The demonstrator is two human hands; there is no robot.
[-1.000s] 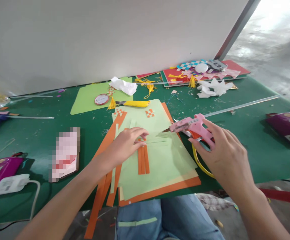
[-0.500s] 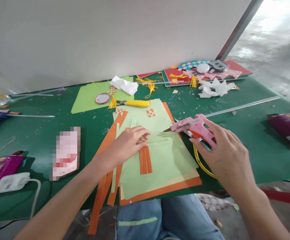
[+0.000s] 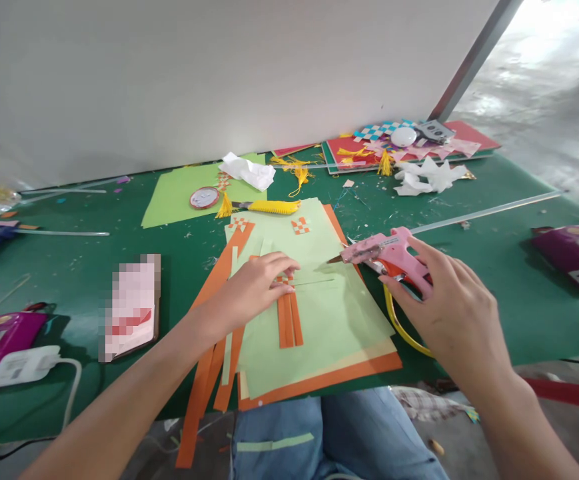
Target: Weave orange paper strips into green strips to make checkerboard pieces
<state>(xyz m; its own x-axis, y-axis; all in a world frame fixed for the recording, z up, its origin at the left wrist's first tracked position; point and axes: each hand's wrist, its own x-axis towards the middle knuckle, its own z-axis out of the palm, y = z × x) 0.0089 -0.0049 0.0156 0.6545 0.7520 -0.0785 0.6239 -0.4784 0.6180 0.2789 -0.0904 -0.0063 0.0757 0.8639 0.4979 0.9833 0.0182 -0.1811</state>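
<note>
My left hand rests on the pale green sheets. Its fingertips are closed on a small orange-and-green woven paper piece, mostly hidden under them. Several orange paper strips run from it toward me. At the right edge of the sheets, my right hand has thumb and fingers around the handle of a pink hot glue gun. Its nozzle points left, and a long clear glue stick comes out of the back. Beneath the gun show an orange-handled tool and a yellow ring-shaped thing, both partly covered.
Loose orange strips overhang the front edge. A phone and a purple power strip are left; another purple power strip is right. Behind the sheets lie a yellow utility knife, crumpled tissue and yellow tassels.
</note>
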